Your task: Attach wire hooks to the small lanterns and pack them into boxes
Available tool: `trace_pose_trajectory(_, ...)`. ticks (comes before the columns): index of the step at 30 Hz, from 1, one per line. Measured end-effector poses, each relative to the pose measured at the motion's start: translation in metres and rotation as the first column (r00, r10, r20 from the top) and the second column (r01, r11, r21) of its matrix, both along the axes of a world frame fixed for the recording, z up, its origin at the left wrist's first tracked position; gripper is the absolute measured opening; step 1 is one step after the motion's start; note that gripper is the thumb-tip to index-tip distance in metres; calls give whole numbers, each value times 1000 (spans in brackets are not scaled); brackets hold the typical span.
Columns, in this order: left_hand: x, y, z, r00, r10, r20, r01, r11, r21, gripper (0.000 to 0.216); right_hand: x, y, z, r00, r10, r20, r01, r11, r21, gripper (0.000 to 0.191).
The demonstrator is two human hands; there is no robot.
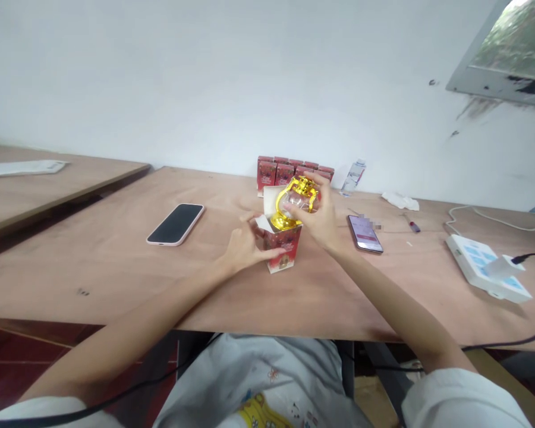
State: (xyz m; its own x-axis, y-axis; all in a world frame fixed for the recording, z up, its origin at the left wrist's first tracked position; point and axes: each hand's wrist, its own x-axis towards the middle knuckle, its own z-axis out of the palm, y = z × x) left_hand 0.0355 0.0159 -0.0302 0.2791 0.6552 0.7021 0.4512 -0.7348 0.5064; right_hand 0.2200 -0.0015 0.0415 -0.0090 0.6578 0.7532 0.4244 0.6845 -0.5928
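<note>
A red printed carton [284, 246] stands on the table with its white top flaps raised. My left hand [245, 245] grips it from the left side, thumb across the front. Just over the carton's mouth is a shiny gold ornament with a clear round middle, like a small lantern [282, 221]. My right hand [320, 215] holds it by its upper part, fingers around the top and right side. Its gold base sits at the carton's opening; whether part of it is inside I cannot tell.
Several closed red boxes [266, 175] stand by the wall behind. A dark-screened phone [176, 224] lies left, a lit phone [364, 233] right. Farther right are a clear plastic bottle [353, 178], a tissue [400, 201], a small screwdriver [414, 226] and a power strip [472, 261] with cables.
</note>
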Motion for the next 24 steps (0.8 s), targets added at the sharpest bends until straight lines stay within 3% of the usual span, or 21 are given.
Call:
trace_pose_trajectory(5, 0, -1, 1, 999, 24, -49, -24, 1000, -15, 83, -2, -5, 5, 958, 41, 285, -46, 999, 10, 54)
trace_pose_trajectory(13, 0, -3, 4, 997, 35, -75, -38, 998, -45, 90, 2, -1, 4, 863, 30, 505, -14, 999, -35, 18)
trace_pose_trajectory(19, -3, -6, 11, 986, -6, -165, 3, 1000, -21, 99, 15, -2, 13, 719, 85, 690, -56, 996, -65, 25)
trace_pose_trajectory(24, -4, -4, 12, 965, -39, -260, 60, 995, 76, 81, 21, -12, 25, 612, 141, 779, -86, 990, -111, 25)
